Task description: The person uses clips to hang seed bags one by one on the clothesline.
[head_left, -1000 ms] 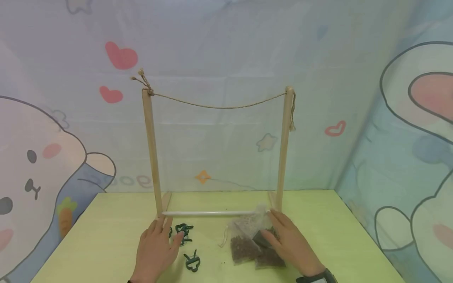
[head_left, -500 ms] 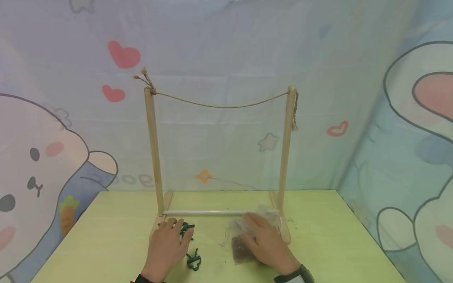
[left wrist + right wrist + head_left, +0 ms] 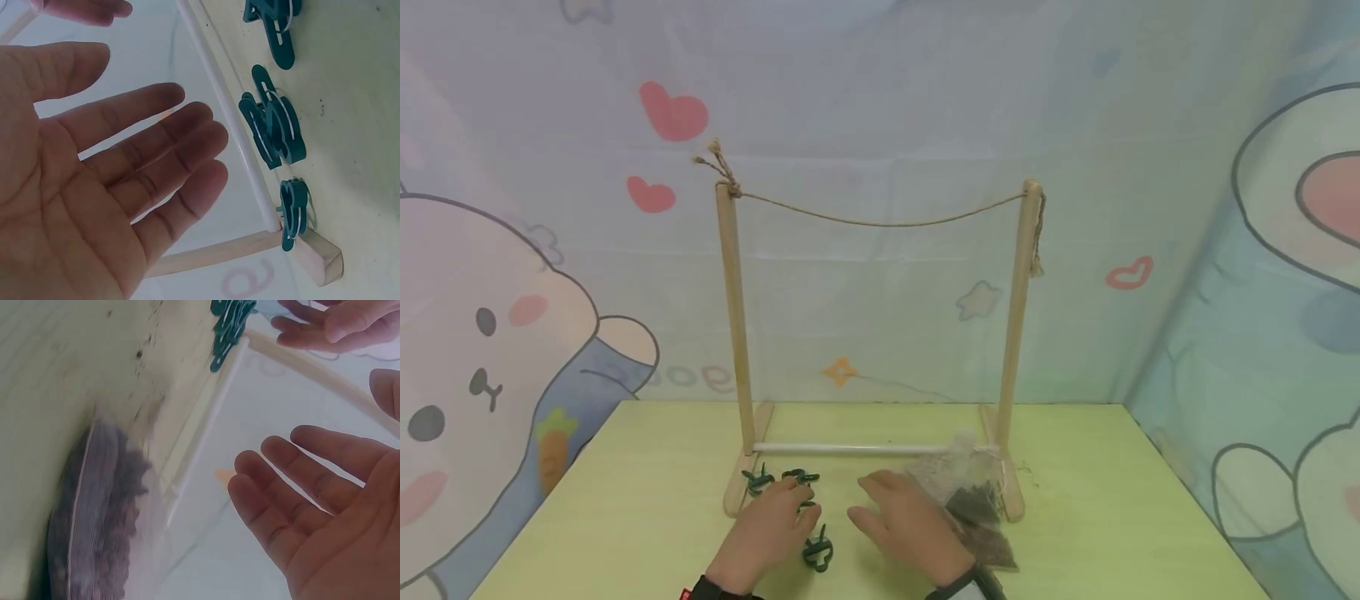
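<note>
A wooden rack (image 3: 880, 333) stands at the far middle of the pale green table (image 3: 1112, 508): two upright posts, a sagging jute string (image 3: 880, 222) tied between their tops, and a white rod (image 3: 850, 449) low across its feet. A cartoon rabbit backdrop (image 3: 497, 333) hangs behind.

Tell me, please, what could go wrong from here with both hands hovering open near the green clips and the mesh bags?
The left hand spreads over the green clips, which lie loose and close together, so a grab may catch several or knock one away. The mesh bags lean against the wooden frame's foot, and specks already dot the table, so rough handling by the right hand could spill more or nudge the light frame.
</note>
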Tool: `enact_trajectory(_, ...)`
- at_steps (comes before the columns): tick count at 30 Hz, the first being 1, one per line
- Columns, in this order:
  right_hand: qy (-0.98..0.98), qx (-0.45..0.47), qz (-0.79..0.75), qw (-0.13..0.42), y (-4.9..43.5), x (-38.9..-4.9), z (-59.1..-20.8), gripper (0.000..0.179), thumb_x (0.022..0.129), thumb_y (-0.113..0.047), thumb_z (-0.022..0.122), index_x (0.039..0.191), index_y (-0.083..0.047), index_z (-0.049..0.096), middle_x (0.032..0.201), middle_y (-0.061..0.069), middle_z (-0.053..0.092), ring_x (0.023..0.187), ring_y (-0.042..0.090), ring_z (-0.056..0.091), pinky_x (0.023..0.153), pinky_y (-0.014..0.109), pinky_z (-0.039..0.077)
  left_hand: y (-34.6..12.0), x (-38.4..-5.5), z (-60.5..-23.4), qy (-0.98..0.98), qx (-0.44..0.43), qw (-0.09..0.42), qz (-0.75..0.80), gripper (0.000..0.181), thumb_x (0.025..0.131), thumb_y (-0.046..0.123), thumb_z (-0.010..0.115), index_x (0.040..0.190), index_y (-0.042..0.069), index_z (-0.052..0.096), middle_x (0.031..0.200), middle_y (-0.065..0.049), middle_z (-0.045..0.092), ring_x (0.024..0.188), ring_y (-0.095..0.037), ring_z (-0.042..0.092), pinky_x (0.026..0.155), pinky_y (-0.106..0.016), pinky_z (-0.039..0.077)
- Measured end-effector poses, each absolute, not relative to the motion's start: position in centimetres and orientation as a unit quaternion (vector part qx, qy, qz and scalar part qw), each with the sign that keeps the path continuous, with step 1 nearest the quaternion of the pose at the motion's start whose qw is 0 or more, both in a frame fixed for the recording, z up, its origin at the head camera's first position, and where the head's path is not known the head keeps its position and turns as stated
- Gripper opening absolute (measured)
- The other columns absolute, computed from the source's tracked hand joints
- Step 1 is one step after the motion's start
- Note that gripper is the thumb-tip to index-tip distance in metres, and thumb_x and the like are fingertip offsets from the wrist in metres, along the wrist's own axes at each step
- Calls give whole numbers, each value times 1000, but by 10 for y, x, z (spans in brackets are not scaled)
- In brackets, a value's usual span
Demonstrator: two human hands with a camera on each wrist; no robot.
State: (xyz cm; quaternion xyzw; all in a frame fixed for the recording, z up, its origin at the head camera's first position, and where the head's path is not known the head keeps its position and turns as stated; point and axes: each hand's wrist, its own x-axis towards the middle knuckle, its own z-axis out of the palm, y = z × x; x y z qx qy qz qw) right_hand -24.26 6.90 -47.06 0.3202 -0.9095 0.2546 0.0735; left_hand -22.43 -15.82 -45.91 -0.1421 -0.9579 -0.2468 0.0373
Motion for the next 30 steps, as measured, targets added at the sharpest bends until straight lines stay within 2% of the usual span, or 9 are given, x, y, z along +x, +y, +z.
enact_trajectory(2, -908, 329, 248, 72, 64, -244, -473, 49, 109, -40, 53, 132, 1, 66, 128, 15, 67, 117, 33, 65, 94, 46, 56, -158, -226, -461, -956, -158, 33, -245, 24, 100, 18, 66, 111, -2, 74, 118, -20, 69, 111, -41, 66, 91, -58, 55)
enact_trajectory(6, -901, 352, 243, 65, 57, -244, -479, 41, 108, -34, 57, 125, 1, 70, 116, 11, 69, 104, 26, 66, 86, 36, 57, -158, -230, -470, -957, -192, 40, -213, 11, 93, 8, 74, 101, 0, 75, 99, -9, 68, 91, -29, 67, 77, -43, 57)
enact_trajectory(9, -896, 369, 242, 55, 55, -243, -482, 35, 107, -29, 59, 120, 0, 73, 109, 9, 69, 97, 21, 65, 84, 32, 55, -158, -233, -478, -961, -202, 41, -182, 10, 86, 3, 80, 95, 1, 76, 92, -6, 66, 84, -25, 66, 71, -36, 57)
enact_trajectory(14, -889, 382, 251, 16, 52, -242, -483, 25, 106, -23, 60, 116, -5, 75, 101, 5, 67, 87, 12, 60, 77, 26, 52, -155, -234, -486, -968, -191, 29, -163, 13, 79, -7, 80, 86, 3, 76, 87, -6, 69, 82, -25, 68, 72, -36, 57)
enact_trajectory(17, -891, 376, 254, -6, 52, -241, -484, 24, 106, -22, 61, 116, -6, 75, 102, 2, 67, 87, 9, 59, 75, 24, 50, -152, -233, -487, -970, -181, 20, -163, 16, 77, -12, 78, 82, 3, 76, 81, -4, 68, 78, -23, 65, 71, -37, 57)
enact_trajectory(24, -900, 359, 248, -26, 52, -241, -483, 26, 106, -25, 61, 119, -7, 75, 104, 1, 68, 91, 9, 61, 77, 24, 51, -148, -230, -490, -973, -158, 1, -170, 27, 69, -17, 81, 70, 7, 69, 70, 3, 57, 65, -12, 50, 61, -31, 48)
enact_trajectory(30, -901, 352, 252, -37, 54, -242, -482, 27, 105, -27, 62, 119, -8, 75, 105, -1, 67, 94, 10, 63, 79, 24, 53, -148, -231, -492, -973, -153, 5, -173, 30, 68, -18, 79, 67, 9, 65, 69, 2, 54, 64, -12, 48, 59, -31, 46)
